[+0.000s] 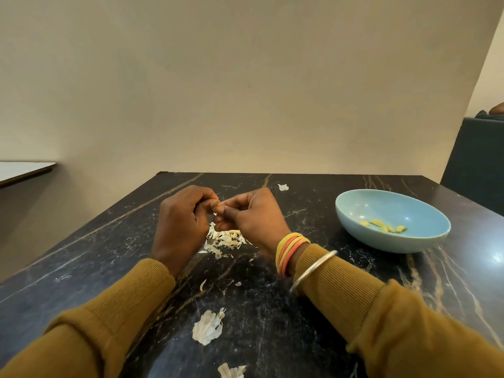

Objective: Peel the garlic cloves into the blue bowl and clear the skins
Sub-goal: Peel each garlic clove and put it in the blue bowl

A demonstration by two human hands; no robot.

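Both hands meet over the table [300, 309]. The left grip [181, 216] and the right grip [253, 216] are each curled, fingertips pinched from opposite sides on one garlic clove [217, 208]. The clove sits between them, raised off the surface and almost wholly covered by the fingers. Only a pale fleck of skin shows at the meeting point, so how much peel remains, and which way the clove's long axis runs, cannot be told with confidence. Directly beneath the two grips lies the pile of skins [225, 240], so loosened peel should fall straight onto it. What matters for the next move is that the blue bowl [381, 241] stands off to the right of the right grip, well apart from it, at about the same depth on the table. A few peeled cloves [383, 226] already lie in its bottom. The right grip is therefore clearly the nearer one, with nothing standing between it and the rim, and it is probably best placed to carry the clove sideways once it is bare. Stray skins remain for clearing: a small flake [283, 187] beyond the right grip, a large husk [207, 327] behind both grips toward the person, and another scrap [231, 371] at the near edge.
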